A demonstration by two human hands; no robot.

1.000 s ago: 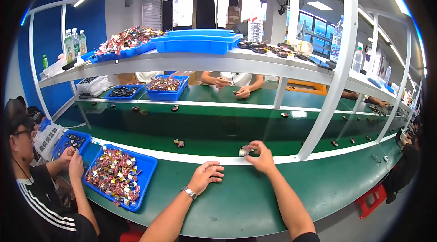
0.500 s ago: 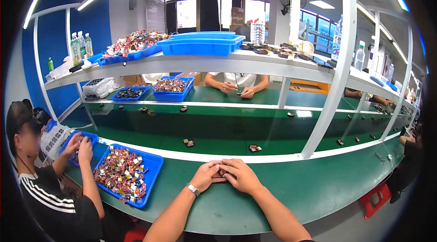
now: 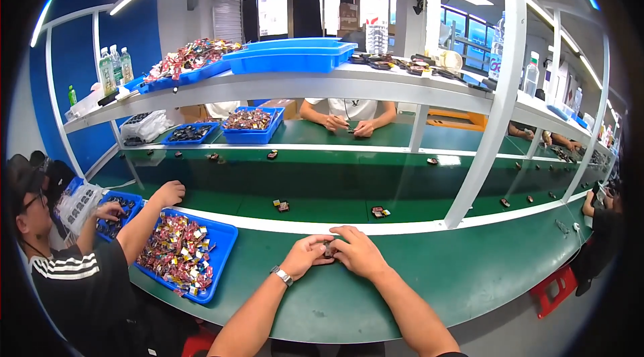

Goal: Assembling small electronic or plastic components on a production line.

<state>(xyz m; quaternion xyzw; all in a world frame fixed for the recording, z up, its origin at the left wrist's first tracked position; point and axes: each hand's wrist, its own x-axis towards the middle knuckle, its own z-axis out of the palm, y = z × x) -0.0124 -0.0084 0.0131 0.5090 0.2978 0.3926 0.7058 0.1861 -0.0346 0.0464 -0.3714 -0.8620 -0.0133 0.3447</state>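
Just above the green worktop point(image 3: 322, 310), my left hand point(image 3: 304, 258) and my right hand point(image 3: 359, 253) meet around a small dark part point(image 3: 329, 250). The fingers of both are curled onto it and cover most of it, so its exact kind cannot be made out. A metal-banded watch point(image 3: 282, 276) sits on my left wrist. Left of my hands rests a blue tray point(image 3: 227, 253) heaped with small red, white and yellow pieces point(image 3: 176, 249).
A co-worker's arm point(image 3: 145, 219) reaches over the tray toward the green belt point(image 3: 302, 186), where small assemblies point(image 3: 380, 212) lie. A slanted white post point(image 3: 479, 156) and a shelf point(image 3: 322, 88) with blue bins point(image 3: 288, 60) stand ahead. A second person works opposite.
The co-worker on the left has stretched one arm toward the belt. My right fingers have shifted slightly on the part. The assemblies on the belt have drifted a little to the right.
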